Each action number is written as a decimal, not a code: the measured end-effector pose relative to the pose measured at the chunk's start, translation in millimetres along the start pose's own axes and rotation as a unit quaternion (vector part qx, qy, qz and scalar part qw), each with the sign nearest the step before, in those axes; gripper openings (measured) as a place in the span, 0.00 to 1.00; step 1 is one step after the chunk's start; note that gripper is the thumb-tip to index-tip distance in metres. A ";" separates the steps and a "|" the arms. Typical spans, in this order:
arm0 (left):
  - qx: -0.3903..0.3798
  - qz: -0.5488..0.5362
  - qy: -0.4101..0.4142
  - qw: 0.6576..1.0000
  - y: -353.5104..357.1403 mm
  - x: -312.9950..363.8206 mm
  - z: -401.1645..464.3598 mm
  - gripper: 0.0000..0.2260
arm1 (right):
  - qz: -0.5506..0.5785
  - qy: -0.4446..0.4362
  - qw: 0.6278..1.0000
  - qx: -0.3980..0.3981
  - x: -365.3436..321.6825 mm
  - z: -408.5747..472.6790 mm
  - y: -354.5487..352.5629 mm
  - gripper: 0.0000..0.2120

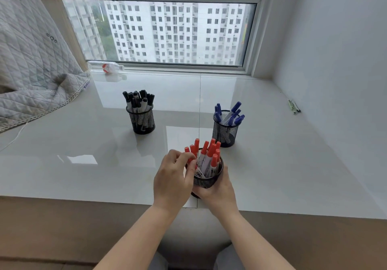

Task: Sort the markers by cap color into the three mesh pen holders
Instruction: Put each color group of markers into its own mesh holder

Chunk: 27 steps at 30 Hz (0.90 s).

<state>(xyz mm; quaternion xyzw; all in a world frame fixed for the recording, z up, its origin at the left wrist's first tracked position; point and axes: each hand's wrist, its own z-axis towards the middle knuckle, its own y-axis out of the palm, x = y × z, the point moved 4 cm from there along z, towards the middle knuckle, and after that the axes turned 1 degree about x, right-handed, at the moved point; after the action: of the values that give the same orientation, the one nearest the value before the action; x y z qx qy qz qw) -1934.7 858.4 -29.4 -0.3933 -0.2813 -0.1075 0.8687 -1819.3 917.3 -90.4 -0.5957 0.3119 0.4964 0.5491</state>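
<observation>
The right hand grips the near mesh holder of red-capped markers at the sill's front edge, while the left hand pinches one red marker at its rim. Black-capped markers fill the far-left holder; blue-capped markers stand in the right holder.

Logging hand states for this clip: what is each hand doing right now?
Left hand: pinching a red-capped marker in the nearest mesh holder.
Right hand: gripping that holder from the near side.
</observation>
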 end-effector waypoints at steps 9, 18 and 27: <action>0.069 -0.161 -0.116 0.978 -12.2 -54.7 9.6 0.13 | -0.021 -0.009 1.000 0.010 2.8 26.1 16.1 0.37; 0.075 -0.129 -0.283 0.948 -3.9 -152.3 69.8 0.24 | -0.040 0.018 0.999 0.029 4.3 85.8 46.7 0.35; 0.073 -0.170 -0.286 0.940 29.9 -206.8 109.4 0.39 | -0.066 0.018 0.996 0.060 12.4 137.3 60.8 0.36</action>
<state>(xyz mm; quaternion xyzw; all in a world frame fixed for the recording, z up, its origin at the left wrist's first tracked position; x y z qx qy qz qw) -2136.0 952.6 -108.4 -0.2891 -0.5875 -0.1155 0.7469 -1905.4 1039.5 -109.7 -0.5900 0.3112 0.4288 0.6092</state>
